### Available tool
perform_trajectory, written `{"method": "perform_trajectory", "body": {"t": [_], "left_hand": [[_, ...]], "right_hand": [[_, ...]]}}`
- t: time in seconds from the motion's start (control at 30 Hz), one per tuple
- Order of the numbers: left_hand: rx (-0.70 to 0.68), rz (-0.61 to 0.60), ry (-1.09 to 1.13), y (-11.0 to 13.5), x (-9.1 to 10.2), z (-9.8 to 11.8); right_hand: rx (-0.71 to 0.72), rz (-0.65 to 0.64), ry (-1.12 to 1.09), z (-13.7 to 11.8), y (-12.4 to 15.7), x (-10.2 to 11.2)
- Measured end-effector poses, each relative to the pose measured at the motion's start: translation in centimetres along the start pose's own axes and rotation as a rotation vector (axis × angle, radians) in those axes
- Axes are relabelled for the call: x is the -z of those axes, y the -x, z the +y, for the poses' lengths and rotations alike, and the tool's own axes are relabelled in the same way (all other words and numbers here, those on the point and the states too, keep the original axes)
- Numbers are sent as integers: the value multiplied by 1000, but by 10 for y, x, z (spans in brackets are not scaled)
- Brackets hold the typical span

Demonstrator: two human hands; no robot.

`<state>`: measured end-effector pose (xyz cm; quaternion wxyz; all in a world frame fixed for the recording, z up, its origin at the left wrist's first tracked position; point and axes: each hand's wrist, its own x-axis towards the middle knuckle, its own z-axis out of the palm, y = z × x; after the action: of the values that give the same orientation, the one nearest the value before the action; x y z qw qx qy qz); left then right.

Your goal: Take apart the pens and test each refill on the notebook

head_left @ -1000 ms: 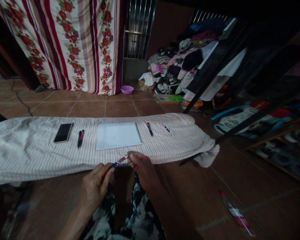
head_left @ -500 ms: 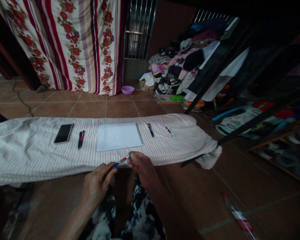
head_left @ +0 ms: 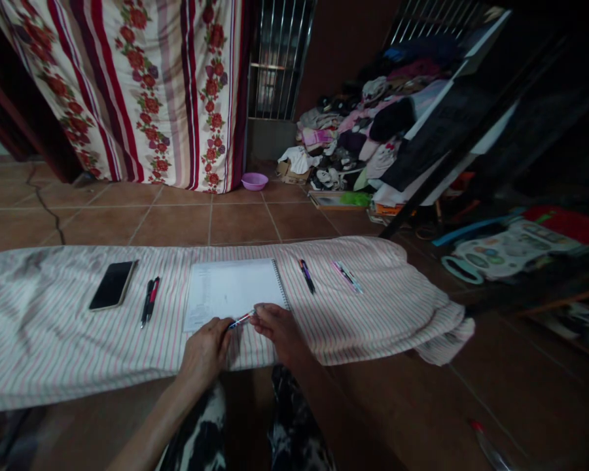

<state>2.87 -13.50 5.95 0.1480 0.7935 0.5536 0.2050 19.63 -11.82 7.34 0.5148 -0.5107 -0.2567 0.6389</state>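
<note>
Pink-striped cloth (head_left: 383, 314), with a spiral notebook (head_left: 233, 284) lying on it.
Over the notebook's near edge I see the left hand (head_left: 205, 348) and right hand (head_left: 279, 331), fingers pinched together on one slim blue, red and white pen (head_left: 240, 320). Its long axis runs from the left hand at eight o'clock to the right at two, neither nearer; most of the notebook lies at twelve. Whether pen touches paper, I can't tell.
</note>
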Motion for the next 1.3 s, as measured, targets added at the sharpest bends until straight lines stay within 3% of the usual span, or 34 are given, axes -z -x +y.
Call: {"method": "perform_trajectory", "body": {"t": [0.23, 0.5, 0.87, 1.3], "left_hand": [[-78, 72, 6, -50, -32, -31], [-120, 178, -102, -73, -51, -54], [-166, 329, -184, -86, -67, -80], [-170, 324, -139, -83, -72, -84]], "right_hand": [[13, -15, 82, 1, -61, 7], [78, 14, 273, 12, -110, 17], [152, 25, 332, 9, -135, 17], [211, 30, 407, 16, -145, 33]]}}
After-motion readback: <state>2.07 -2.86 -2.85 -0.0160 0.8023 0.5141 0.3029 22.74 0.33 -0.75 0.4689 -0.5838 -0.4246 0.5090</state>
